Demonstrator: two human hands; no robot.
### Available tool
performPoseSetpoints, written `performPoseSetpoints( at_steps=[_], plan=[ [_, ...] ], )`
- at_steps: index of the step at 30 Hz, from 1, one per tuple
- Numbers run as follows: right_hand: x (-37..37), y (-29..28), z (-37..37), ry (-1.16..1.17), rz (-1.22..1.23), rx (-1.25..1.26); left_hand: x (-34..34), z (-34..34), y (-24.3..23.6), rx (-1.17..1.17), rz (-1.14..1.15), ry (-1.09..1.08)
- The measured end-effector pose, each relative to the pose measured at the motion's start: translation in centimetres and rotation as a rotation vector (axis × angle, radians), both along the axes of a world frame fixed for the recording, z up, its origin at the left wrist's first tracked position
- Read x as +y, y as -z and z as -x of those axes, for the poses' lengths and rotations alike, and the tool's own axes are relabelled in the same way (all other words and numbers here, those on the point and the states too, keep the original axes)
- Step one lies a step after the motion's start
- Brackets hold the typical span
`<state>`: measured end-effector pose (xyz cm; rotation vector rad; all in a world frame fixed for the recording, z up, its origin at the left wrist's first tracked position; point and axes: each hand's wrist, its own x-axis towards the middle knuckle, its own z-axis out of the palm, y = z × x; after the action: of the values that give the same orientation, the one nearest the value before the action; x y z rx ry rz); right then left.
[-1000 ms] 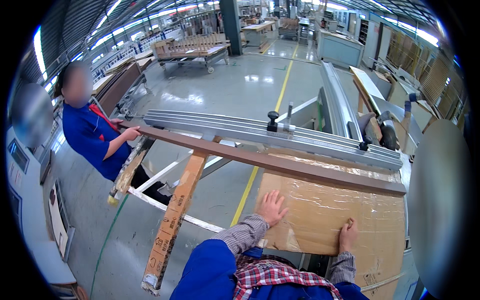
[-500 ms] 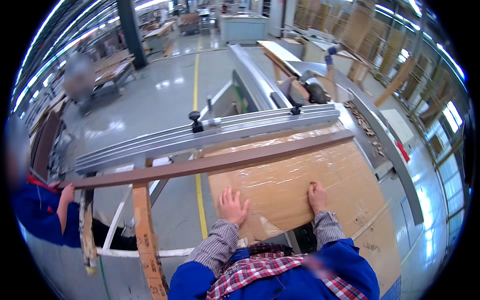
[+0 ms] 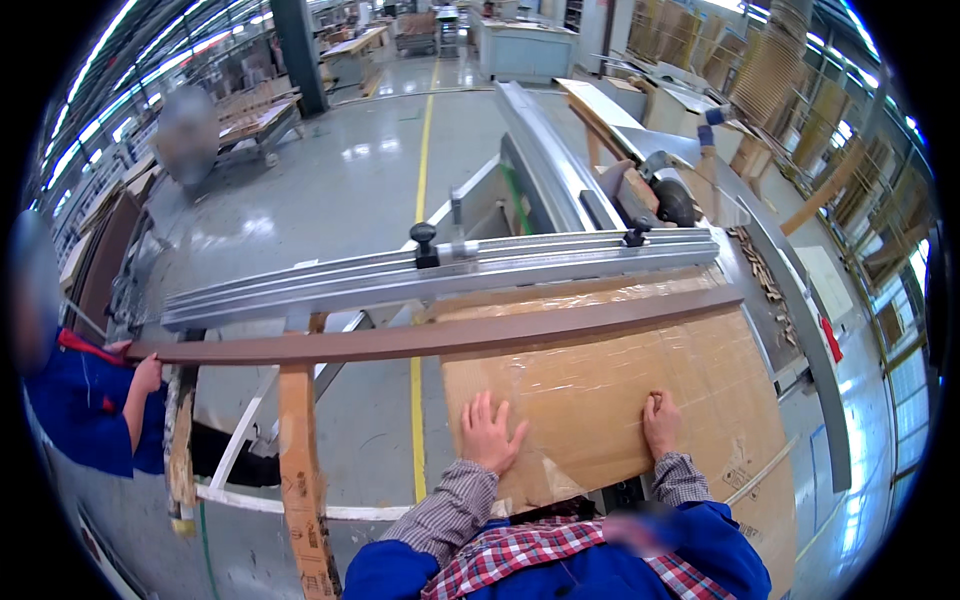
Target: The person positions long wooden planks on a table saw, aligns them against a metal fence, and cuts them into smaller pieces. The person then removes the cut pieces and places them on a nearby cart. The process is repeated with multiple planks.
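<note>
My left hand lies on brown cardboard, fingers spread. My right hand rests on it further right, fingers curled; whether they grip anything is unclear. Beyond my hands a long brown bar crosses the cardboard and a support beam wrapped in printed card. At the far left a co-worker in blue holds that bar's left end with a hand. Just beyond the bar runs a silver aluminium fence with black knobs.
A long sliding rail runs away from me. At right are a saw table with wood offcuts, a hose and leaning boards. A steel column, a trolley and workbenches stand behind, on a grey floor with a yellow line.
The view has swung to the right, so the scene sits further left and more of the saw table shows. My hands stay on the cardboard in much the same poses.
</note>
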<state>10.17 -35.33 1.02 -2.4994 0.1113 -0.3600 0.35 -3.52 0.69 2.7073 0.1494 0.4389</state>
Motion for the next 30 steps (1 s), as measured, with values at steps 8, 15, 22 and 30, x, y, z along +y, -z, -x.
performPoseSetpoints(
  at_steps=[8,15,22,30],
  plan=[
    [1.2,0.8,-3.2,0.009,-0.041,0.042,-0.7,-0.6,-0.4,0.035,-0.01,0.033],
    [10.0,2.1,-8.1,-0.23,-0.306,0.308,-0.5,0.0,-2.2,0.119,0.005,0.009],
    [13.9,1.9,-13.2,-0.234,-0.83,0.415,0.3,0.6,0.5,-0.012,-0.028,0.011],
    [14.5,1.6,-14.9,-0.295,-0.759,0.426,-0.2,0.1,-0.3,0.01,-0.028,0.007]
  ],
)
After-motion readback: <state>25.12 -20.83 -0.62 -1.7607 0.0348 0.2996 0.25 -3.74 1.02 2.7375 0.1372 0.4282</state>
